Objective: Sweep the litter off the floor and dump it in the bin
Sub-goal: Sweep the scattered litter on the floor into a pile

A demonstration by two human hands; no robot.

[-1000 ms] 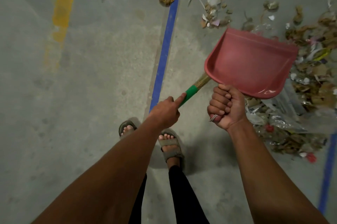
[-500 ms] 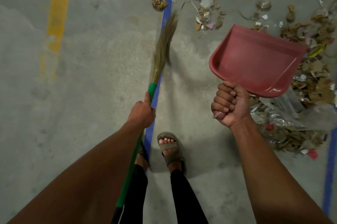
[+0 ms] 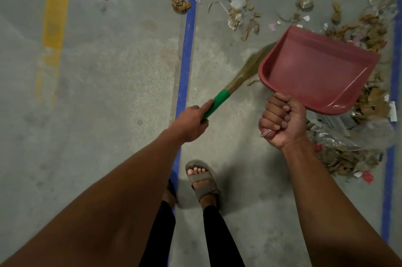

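Green-wrapped broom (image 3: 219,101) handle gripped in left hand (image 3: 191,124), fingers curled, forefinger laid along it; bristles blurred beside red dustpan (image 3: 315,71). Dustpan handle clenched in right hand (image 3: 281,123), held above floor (image 3: 108,92). Litter (image 3: 359,153) heaped at right, scattered ahead.

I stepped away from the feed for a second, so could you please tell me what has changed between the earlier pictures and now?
The grass broom with the green handle, gripped by the left hand, swung left to the blue floor line and back right; its bristles now reach behind the red plastic dustpan. The right hand holds the dustpan, empty, as before. The litter pile stayed put.
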